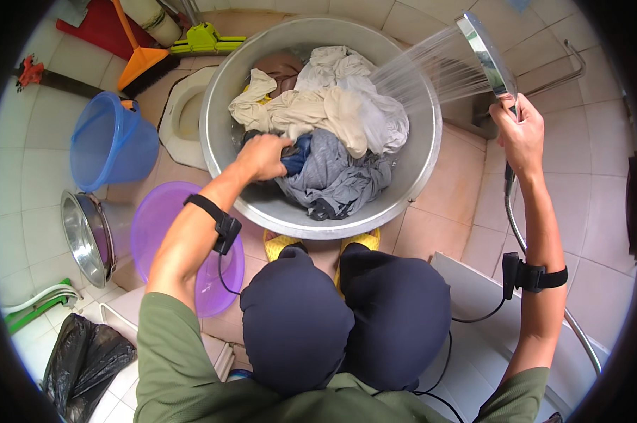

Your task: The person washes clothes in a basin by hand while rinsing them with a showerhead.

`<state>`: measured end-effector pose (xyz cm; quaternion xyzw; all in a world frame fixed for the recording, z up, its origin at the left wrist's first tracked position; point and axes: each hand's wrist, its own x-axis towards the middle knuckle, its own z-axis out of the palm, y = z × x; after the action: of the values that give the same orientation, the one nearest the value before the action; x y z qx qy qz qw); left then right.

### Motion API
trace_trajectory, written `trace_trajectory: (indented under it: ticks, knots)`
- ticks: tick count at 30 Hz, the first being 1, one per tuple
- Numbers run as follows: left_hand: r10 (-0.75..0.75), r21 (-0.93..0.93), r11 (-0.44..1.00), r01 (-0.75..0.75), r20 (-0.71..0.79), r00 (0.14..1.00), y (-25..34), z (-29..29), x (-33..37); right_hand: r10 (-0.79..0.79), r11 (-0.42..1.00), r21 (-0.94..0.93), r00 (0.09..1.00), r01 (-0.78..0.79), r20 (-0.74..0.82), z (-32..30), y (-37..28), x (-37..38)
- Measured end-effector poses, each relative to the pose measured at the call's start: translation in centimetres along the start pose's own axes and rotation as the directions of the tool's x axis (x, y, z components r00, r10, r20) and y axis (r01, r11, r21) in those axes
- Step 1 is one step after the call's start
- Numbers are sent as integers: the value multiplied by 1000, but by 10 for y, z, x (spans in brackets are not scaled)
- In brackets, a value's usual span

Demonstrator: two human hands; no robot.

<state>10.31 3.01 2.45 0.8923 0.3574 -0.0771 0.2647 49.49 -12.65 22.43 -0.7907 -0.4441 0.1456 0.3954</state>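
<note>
Bright, soft light fills my view and glints off the shower head (486,56). The water spray (435,69) smears into pale streaks, and wall tiles (10,176) bend near my blackened edges.

Left forearm (181,247) of yours slanting forward and inward; left hand (264,156) hanging low, back facing up, thumb (287,142) pointing inward, fingertips hiding from view. Right forearm (542,225) running almost straight ahead, well apart from left; right hand (519,130) closing in firm grip, fingers (502,116) curling tight. Right hand reaching slightly farther forward than left. Below, your left knee (294,324) and right knee (399,314) bending side by side between arms.
</note>
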Motion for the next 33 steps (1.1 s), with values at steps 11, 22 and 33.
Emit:
trace_trajectory:
  ticks: [11, 22, 33]
  knots:
    - [104, 284, 954, -97, -9, 995, 7, -72, 18, -58, 998, -11, 993, 57, -98, -11, 10, 4]
    - [-324, 531, 806, 262, 26, 946, 21, -15, 23, -144, 957, -266, 985, 114, -97, -13, 14, -5]
    - [-250, 340, 931, 135, 322, 913, 78, 37, 76, -125, 968, -231, 988, 101, -92, -1, 9, -3]
